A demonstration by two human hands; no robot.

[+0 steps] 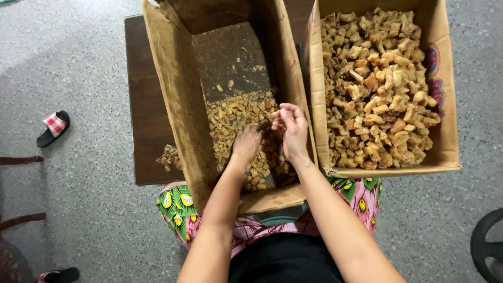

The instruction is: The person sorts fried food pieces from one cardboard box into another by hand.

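Note:
Two cardboard boxes stand side by side in front of me. The left box is partly filled with small brown and tan chunks heaped at its near end. My left hand reaches down into that heap, fingers buried among the pieces. My right hand hovers just above the same box, fingers curled around a small dark piece. The right box is full of larger tan and brown chunks.
The boxes rest on a dark wooden table, with a small pile of chunks on its near left. A red-checked slipper lies on the grey floor at left. A dark wheel edge shows bottom right.

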